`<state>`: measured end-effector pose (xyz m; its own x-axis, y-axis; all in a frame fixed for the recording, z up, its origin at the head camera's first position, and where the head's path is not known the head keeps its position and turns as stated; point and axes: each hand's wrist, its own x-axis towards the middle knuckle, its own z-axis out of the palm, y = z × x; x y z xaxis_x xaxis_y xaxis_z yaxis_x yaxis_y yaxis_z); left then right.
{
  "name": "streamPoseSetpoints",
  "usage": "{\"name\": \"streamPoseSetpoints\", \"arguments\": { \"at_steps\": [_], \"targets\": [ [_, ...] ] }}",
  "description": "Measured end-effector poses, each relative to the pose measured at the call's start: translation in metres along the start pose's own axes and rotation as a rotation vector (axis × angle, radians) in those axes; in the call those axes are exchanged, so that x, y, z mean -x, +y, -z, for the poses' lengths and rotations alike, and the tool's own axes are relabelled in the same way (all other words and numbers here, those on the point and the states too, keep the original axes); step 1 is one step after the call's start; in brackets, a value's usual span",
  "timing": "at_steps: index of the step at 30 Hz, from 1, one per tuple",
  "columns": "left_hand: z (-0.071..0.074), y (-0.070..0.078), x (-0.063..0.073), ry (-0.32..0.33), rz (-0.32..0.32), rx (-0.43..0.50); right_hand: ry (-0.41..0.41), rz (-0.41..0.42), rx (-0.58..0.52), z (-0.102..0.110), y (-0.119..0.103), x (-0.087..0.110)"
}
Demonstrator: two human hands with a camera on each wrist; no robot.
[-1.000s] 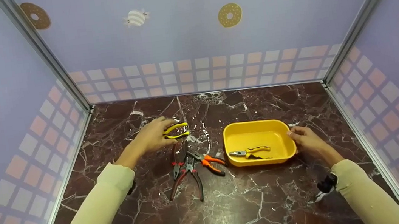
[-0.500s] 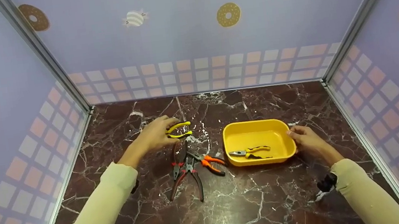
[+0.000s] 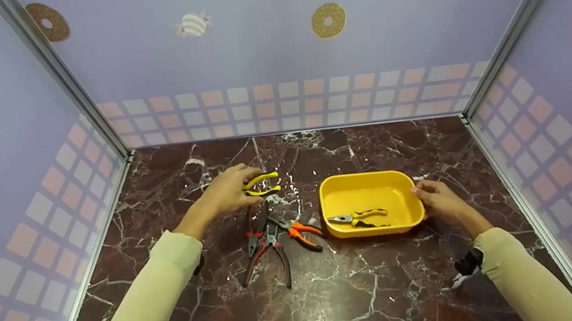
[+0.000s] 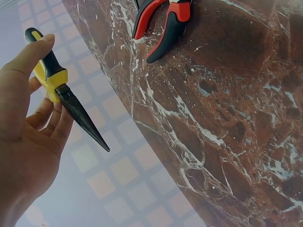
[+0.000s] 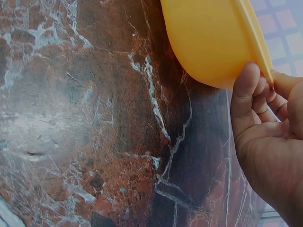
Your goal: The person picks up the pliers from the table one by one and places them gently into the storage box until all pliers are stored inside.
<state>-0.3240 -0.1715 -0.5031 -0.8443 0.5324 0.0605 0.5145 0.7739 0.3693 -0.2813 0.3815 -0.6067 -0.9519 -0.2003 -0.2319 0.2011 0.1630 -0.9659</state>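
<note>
My left hand (image 3: pixel 231 190) holds long-nose pliers (image 4: pixel 52 78) by their yellow and black handles above the tabletop. In the left wrist view their dark, slim nose points away from the fingers. At the right, the fingers and thumb of my right hand (image 3: pixel 441 200) pinch the rim of a yellow plastic bin (image 5: pixel 213 42). Inside that bin lies another pair of pliers (image 3: pixel 358 218), with yellow and black handles. Between hand and bin, red-and-black pliers (image 3: pixel 274 243), a second red-handled pair (image 3: pixel 254 235) and orange-handled pliers (image 3: pixel 300 232) lie close together, partly overlapping.
The dark red marbled tabletop (image 3: pixel 324 297) is closed in by lilac panels (image 3: pixel 272 47) at the back and both sides. Metal rails (image 3: pixel 62 73) run up the corners.
My left hand has moved slightly to the right with the long-nose pliers. The right hand and the bin stay where they were.
</note>
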Motion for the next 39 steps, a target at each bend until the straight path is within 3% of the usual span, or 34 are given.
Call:
{"name": "streamPoseSetpoints", "arguments": {
  "at_steps": [27, 39],
  "targets": [
    [-0.007, 0.014, -0.017, 0.033, -0.003, 0.052, -0.019, 0.010, -0.015, 0.000, -0.001, 0.000],
    [-0.013, 0.018, -0.022, 0.035, -0.054, 0.079, -0.012, 0.021, -0.023, -0.002, -0.001, 0.001]
  ]
}}
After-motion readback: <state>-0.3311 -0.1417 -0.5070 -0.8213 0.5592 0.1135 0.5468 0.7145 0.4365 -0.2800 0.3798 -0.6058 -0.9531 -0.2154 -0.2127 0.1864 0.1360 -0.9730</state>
